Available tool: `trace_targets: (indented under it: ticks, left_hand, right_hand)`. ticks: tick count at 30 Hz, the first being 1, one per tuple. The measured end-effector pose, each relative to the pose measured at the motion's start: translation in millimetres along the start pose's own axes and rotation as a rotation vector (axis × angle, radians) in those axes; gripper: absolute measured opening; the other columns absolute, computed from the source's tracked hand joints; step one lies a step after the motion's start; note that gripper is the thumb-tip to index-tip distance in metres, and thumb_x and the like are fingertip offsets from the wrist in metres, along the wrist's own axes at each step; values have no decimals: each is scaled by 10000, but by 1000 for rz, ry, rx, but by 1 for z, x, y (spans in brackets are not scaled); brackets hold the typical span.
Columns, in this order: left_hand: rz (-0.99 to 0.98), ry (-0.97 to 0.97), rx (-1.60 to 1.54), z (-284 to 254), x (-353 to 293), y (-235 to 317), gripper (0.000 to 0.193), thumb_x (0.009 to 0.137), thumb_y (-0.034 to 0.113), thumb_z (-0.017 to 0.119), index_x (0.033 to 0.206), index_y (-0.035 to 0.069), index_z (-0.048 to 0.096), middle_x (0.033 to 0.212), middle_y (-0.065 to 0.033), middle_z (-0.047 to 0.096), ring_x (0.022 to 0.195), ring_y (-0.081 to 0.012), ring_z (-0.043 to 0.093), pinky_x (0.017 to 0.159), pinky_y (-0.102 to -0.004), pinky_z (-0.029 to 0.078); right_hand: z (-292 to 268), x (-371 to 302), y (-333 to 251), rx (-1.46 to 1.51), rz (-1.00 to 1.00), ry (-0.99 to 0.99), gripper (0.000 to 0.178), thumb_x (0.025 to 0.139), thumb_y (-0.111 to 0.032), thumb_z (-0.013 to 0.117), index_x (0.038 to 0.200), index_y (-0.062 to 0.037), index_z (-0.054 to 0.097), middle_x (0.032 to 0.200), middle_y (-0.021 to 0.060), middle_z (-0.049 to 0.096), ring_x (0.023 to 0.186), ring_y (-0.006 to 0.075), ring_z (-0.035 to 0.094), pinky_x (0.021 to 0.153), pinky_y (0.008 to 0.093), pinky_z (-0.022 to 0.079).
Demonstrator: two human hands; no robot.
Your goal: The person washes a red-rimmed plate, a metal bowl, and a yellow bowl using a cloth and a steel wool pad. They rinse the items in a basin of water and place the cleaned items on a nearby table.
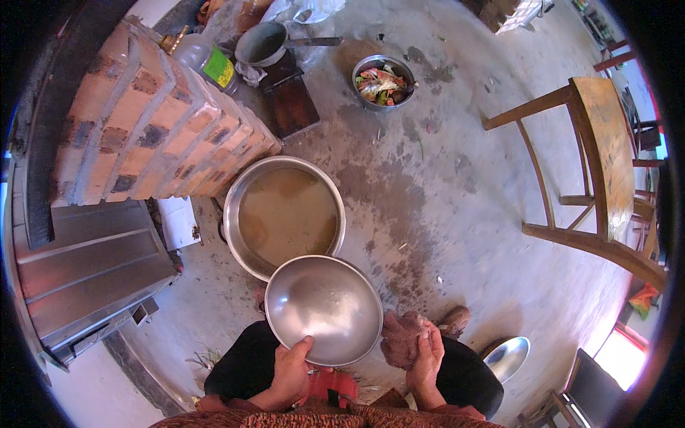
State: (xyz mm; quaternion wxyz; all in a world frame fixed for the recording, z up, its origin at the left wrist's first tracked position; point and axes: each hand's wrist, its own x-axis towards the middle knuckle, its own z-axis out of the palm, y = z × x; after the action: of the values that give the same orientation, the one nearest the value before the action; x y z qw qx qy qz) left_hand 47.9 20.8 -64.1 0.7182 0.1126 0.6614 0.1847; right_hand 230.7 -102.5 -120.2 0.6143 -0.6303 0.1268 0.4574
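My left hand (291, 372) grips the lower rim of a shiny metal bowl (325, 307), thumb on the surface that faces me. The bowl is tilted above my lap, and its far edge overlaps the near rim of a large metal basin (340, 214) on the floor. Murky brownish water (289, 214) lies in that basin. At the bowl's right side, my right hand (426, 354) is closed on a brown cloth (402, 339). The cloth hangs close to the bowl's right rim; whether they touch I cannot tell.
A brick wall (143, 121) and a metal cabinet (93, 264) stand at left. Farther off are a bowl of food scraps (385, 84), a dark saucepan (262, 44) and a plastic jug (207, 60). A wooden bench (599, 157) stands right; another metal bowl (508, 359) lies near my right leg.
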Motion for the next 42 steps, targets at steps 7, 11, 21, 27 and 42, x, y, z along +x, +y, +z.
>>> trace_targets:
  ticks: [7, 11, 21, 27, 42]
  left_hand:
    - [-105, 37, -80, 2, -8, -35, 271, 889, 118, 483, 1101, -48, 499, 927, -157, 613, 674, -253, 635, 493, -348, 549]
    - [-126, 59, -24, -1, -1, -59, 260, 879, 145, 506, 1040, -57, 534, 893, -146, 617, 643, -252, 624, 470, -358, 542]
    - [195, 68, 118, -73, -32, -64, 287, 836, 132, 517, 1054, -46, 574, 861, -92, 630, 683, -186, 612, 492, -324, 510]
    - [293, 114, 128, -94, -150, 8, 264, 861, 165, 493, 1021, -31, 569, 800, -107, 632, 617, -182, 613, 456, -310, 492]
    - [731, 538, -348, -193, -319, 161, 300, 830, 195, 577, 1021, -35, 592, 895, -93, 641, 810, -162, 600, 728, -297, 472]
  right_hand:
    - [-15, -18, 11, -78, 16, -38, 254, 942, -181, 478, 1147, -33, 508, 1056, 66, 577, 961, 157, 553, 845, 297, 453]
    - [-25, -25, 22, -89, 48, -7, 239, 940, -180, 484, 1139, -52, 515, 921, 27, 572, 776, 110, 526, 674, 252, 457]
    - [-12, -80, -13, -288, -75, -279, 220, 936, -148, 476, 1113, -30, 532, 953, 18, 582, 833, 105, 534, 754, 249, 444]
    - [9, -114, -93, -237, -4, -437, 253, 934, -185, 457, 1140, -42, 484, 1101, 99, 564, 941, 201, 544, 831, 334, 459]
    - [184, -211, -215, -573, -95, -825, 258, 951, -262, 433, 910, -37, 552, 926, 65, 584, 861, 157, 562, 793, 310, 465]
